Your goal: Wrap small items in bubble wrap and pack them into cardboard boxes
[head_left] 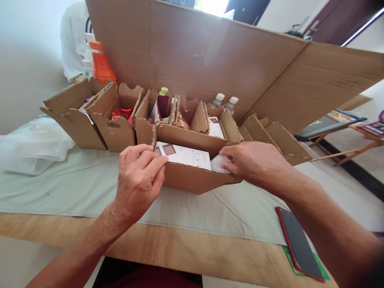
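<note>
A small open cardboard box stands in front of me on a pale cloth. Inside it lie a white packet with a brown window and something white and soft. My left hand is curled at the box's left end, its fingers pinched on the packet's corner and the box edge. My right hand reaches into the right end, its fingers pressed down on the white soft thing.
Several more small open boxes stand in a row behind, holding snack packets and bottles. A large cardboard sheet leans behind them. An orange bottle and a person in white are at the far left. A dark phone lies at the right.
</note>
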Tool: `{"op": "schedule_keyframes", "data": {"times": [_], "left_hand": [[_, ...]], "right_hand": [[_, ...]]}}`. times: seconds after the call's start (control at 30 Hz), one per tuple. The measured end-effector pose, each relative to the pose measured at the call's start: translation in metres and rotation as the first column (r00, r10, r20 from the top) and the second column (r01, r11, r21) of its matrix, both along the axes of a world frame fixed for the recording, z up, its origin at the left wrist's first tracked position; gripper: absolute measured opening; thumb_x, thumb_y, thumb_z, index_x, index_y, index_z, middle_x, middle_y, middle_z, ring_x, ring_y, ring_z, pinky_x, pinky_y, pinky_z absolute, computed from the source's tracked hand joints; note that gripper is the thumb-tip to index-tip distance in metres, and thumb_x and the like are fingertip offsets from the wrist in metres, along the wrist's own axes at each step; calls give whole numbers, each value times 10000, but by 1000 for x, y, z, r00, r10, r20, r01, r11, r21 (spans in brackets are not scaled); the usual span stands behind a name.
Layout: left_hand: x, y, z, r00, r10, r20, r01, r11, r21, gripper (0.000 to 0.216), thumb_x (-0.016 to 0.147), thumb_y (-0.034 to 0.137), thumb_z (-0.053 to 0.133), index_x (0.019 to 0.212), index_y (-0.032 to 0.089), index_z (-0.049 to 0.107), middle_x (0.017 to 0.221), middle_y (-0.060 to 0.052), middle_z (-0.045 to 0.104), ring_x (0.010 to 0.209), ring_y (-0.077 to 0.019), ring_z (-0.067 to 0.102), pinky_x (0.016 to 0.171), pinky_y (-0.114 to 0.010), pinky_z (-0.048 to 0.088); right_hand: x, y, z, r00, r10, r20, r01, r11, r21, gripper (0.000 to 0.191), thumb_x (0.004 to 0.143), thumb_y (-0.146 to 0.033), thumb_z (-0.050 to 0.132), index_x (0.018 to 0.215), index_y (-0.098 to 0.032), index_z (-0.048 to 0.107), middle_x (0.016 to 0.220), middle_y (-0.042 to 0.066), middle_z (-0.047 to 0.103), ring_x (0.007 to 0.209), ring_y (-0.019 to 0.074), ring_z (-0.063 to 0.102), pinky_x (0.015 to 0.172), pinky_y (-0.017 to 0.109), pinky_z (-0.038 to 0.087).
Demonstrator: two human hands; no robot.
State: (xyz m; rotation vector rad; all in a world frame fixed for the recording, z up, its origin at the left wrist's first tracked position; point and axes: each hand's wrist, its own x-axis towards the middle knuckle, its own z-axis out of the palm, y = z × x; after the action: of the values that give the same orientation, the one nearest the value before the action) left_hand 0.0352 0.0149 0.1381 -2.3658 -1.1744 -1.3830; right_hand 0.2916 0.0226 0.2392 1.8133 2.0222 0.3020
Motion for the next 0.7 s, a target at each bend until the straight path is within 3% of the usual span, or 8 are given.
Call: {"op": "schedule_keyframes", "data": {"times": [0.13, 0.3, 0.37, 0.43, 0.57, 0.63, 0.7], "left_hand": [[-1, -2, 0, 1000, 2, 15, -2, 1000, -17, 163, 918, 104, 622, 990, 200, 734, 897, -54, 757, 1076, -310, 627, 962, -495, 448], [0, -2, 0, 1000, 3, 15, -3, 1000, -30, 179, 913, 104, 621, 996, 220, 730, 900, -47, 754, 1083, -311, 627, 967, -501, 447], [0, -2, 1, 1000, -4, 10, 4, 1000, -22, 173, 913, 104, 625, 996, 218, 725, 887, -45, 749, 1075, -312, 634, 973, -508, 452], [-1, -3, 2, 1000, -11, 28, 12, 1000, -20, 196, 913, 108, 631, 1043, 226, 718, 946, -51, 743, 1087, -304, 642, 989, -506, 465], [-14, -7, -9, 984, 25, 175, -8, 995, -96, 397, 917, 159, 649, 1301, 255, 633, 1284, -94, 661, 1213, -279, 624, 1062, -477, 486], [-24, -6, -23, 965, 69, 252, -7, 970, -241, 498, 918, 232, 669, 1403, 277, 565, 1384, -97, 617, 1278, -280, 601, 1101, -483, 477], [-33, 0, -39, 936, 92, 341, 73, 894, -442, 616, 913, 332, 691, 1489, 294, 478, 1475, -106, 568, 1341, -298, 567, 1117, -507, 474]], "right_hand": [[-16, 8, -2, 989, 112, 99, -105, 992, -69, 202, 846, -220, 591, 677, -191, 698, 725, 79, 742, 683, 223, 669, 621, 335, 345], [-11, 14, -8, 986, 163, 16, -161, 982, -96, 189, 853, -225, 595, 700, -195, 701, 739, 66, 752, 654, 200, 659, 612, 328, 342], [-3, 8, -7, 983, 174, -56, -176, 983, -44, 180, 871, -221, 577, 765, -202, 721, 752, 55, 753, 683, 210, 667, 650, 341, 371], [9, -7, -4, 968, 190, -163, -174, 979, 107, 200, 903, -242, 549, 883, -217, 746, 781, 46, 759, 735, 229, 679, 719, 371, 409], [43, -56, -13, 859, 236, -454, 26, 866, 499, 288, 974, -397, 501, 1010, -247, 744, 870, 48, 769, 754, 237, 672, 768, 412, 468], [57, -77, -33, 753, 219, -620, 188, 832, 522, 311, 955, -488, 545, 1027, -251, 733, 912, 54, 771, 764, 238, 680, 703, 387, 496], [63, -87, -62, 624, 172, -762, 290, 855, 430, 359, 911, -526, 603, 1100, -240, 707, 972, 68, 771, 807, 247, 695, 652, 363, 515]]}}
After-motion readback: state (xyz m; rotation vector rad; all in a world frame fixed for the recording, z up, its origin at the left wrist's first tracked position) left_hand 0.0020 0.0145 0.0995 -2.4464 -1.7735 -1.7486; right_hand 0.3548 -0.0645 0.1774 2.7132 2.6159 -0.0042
